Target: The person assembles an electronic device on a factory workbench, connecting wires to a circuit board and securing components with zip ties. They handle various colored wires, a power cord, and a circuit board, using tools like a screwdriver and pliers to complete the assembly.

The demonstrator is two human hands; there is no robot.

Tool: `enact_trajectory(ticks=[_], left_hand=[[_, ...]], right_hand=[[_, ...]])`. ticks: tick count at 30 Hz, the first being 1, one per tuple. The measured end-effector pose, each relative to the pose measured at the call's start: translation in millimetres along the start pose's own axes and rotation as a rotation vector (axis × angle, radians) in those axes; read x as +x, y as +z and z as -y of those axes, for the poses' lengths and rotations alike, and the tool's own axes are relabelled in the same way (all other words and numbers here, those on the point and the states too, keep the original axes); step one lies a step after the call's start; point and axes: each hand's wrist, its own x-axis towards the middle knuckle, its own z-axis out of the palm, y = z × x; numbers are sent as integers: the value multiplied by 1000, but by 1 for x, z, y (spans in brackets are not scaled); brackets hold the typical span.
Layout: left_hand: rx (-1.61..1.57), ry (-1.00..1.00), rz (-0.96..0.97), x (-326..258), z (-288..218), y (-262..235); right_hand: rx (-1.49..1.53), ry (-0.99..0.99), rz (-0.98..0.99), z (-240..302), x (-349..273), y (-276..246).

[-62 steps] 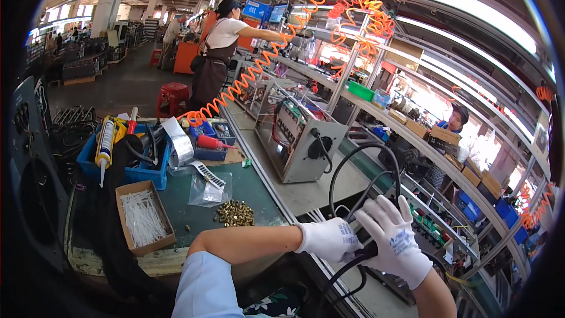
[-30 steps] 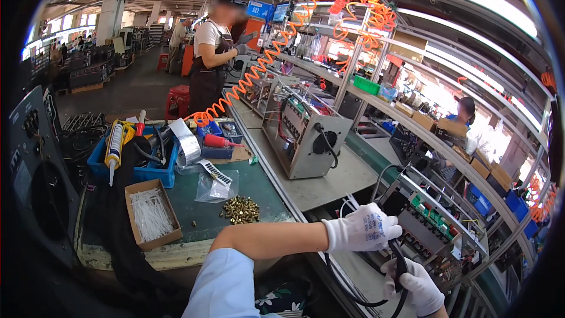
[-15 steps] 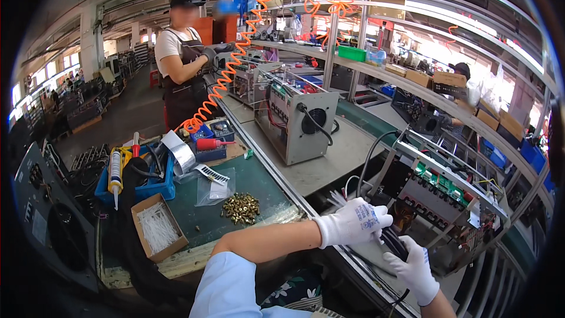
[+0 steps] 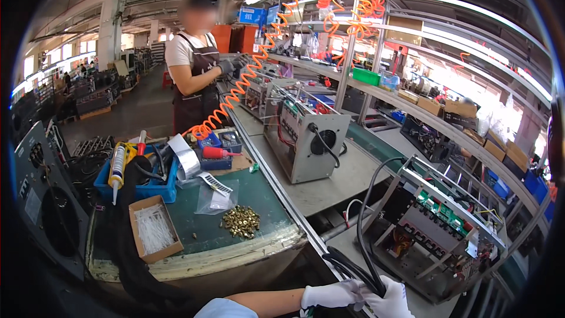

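Head view: both gloved hands now sit at the very bottom edge, close together, lower than 0.5 s ago, when they were nearer the open chassis. Left hand (image 4: pixel 331 295) is closed round a bundle of black cables (image 4: pixel 353 271); right hand (image 4: pixel 388 301) is closed on the same bundle just beside it, thumb side up. One cable (image 4: pixel 365 212) loops up from the grip and arcs over to the open chassis (image 4: pixel 435 229) on the conveyor, so the cables are still tied to that unit while the grip end is at the bench edge, near the person's body.

Judging by the drop, the hands have drawn the cable ends back toward the person and gathered them; camera also swung left and up, so more of the green mat (image 4: pixel 206 224) and the co-worker (image 4: pixel 197 70) shows than 1 s ago.

Hard to tell: cable ends are under the gloves or cut off by the frame bottom, so no plug or lug is visible. Right hand is half cropped, fingers mostly out of frame. Where the loop lands inside the chassis is lost among boards and wires. Brass bits (image 4: pixel 241 222) on the mat are too small to ID as screws or nuts. White items in the carton (image 4: pixel 154 229) look like zip ties, not certain.
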Motion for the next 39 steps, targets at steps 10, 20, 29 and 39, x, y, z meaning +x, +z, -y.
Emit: enact_trajectory(ticks=[10, 20, 29, 39], left_hand=[[-258, 54, 63, -5, 5, -6], [156, -234, -184, -58, -12, -49], [359, 352, -356, -37, -24, -1], [-181, 106, -327, -2, -30, 12]], right_hand=[[-207, -85, -132, 3, 0, 9], [-118, 11, -417, -8, -12, -18], [-69, -20, -353, -16, -20, -14], [96, -209, -449, -43, -32, -6]])
